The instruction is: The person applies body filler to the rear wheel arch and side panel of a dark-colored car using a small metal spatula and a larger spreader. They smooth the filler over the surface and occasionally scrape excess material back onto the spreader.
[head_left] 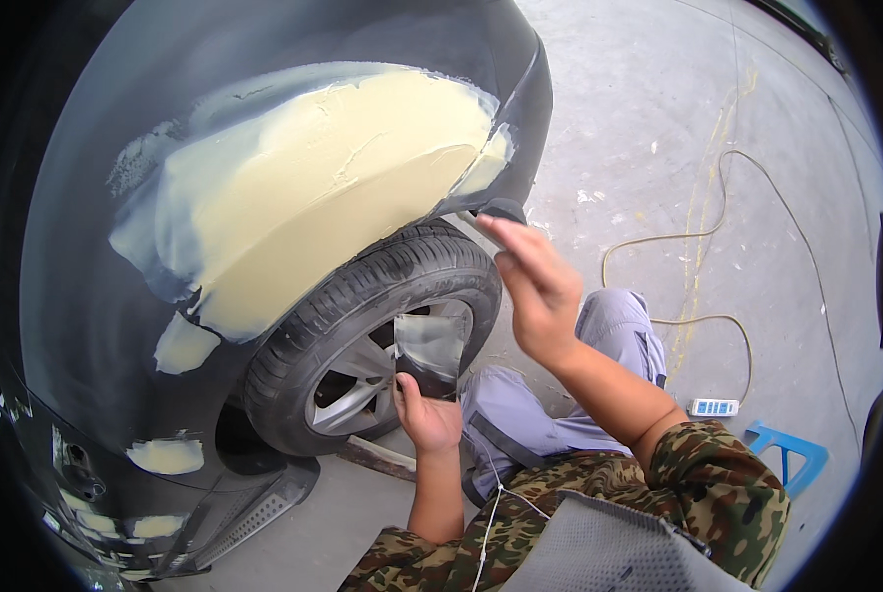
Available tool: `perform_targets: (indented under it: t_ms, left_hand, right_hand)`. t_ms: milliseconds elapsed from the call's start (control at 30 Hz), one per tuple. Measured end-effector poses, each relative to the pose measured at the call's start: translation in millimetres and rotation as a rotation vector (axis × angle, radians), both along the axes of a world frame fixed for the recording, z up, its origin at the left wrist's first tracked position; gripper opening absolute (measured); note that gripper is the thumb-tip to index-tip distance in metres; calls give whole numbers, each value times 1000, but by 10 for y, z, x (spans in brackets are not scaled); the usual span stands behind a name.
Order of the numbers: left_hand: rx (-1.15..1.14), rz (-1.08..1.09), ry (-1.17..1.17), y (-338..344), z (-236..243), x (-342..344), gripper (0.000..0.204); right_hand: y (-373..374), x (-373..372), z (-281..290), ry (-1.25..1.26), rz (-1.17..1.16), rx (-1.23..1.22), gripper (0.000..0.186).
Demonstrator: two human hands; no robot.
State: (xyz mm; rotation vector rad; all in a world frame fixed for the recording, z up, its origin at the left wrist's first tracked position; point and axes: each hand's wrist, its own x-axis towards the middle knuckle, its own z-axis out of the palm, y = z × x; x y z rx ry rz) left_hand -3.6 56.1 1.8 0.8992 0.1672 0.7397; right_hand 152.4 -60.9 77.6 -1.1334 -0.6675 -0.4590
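Held upright in my left hand [428, 414] is a flat putty spreader [429, 347], its upper part smeared pale grey and its lower part dark. It is in front of the car wheel [362, 380]. My right hand [540, 296] is raised beside the front end of the wheel arch, fingers straight and pressed together, thumb below them. A dark, flat-looking piece [501, 208] shows at its fingertips; the fingers hide most of it. Cream-coloured filler [313, 173] covers a broad area of the dark grey car panel [96, 247] above the tyre.
Smaller filler patches [167, 456] dot the panel's lower left. A cable [678, 237] runs across the grey floor [619, 99] to a white power strip [715, 407]. A blue plastic stool [792, 454] stands at the right. My bent knees are close to the wheel.
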Motion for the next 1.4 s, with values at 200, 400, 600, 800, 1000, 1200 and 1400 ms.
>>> perform_targets:
  t_ms: [200, 400, 600, 800, 1000, 1200, 1400]
  left_hand:
    - [-45, -230, -163, -250, 289, 531, 52]
    - [-70, -235, -131, -435, 489, 818, 47]
    - [4, -164, -69, -369, 471, 836, 46]
    - [1, -105, -20, -348, 304, 871, 45]
    - [335, 178, 136, -519, 195, 912, 44]
    - [816, 269, 197, -478, 217, 899, 40]
    - [819, 124, 412, -322, 195, 835, 37]
  right_hand:
    - [-415, 363, 277, 539, 565, 399, 39]
    - [-716, 342, 369, 418, 715, 315, 35]
    - [-929, 564, 207, -36, 388, -384, 36]
    - [-1088, 683, 2, -140, 6, -692, 37]
    - [-874, 330, -95, -34, -109, -505, 39]
    - [-706, 175, -124, 306, 127, -328, 34]
    - [-695, 290, -195, 499, 410, -158, 32]
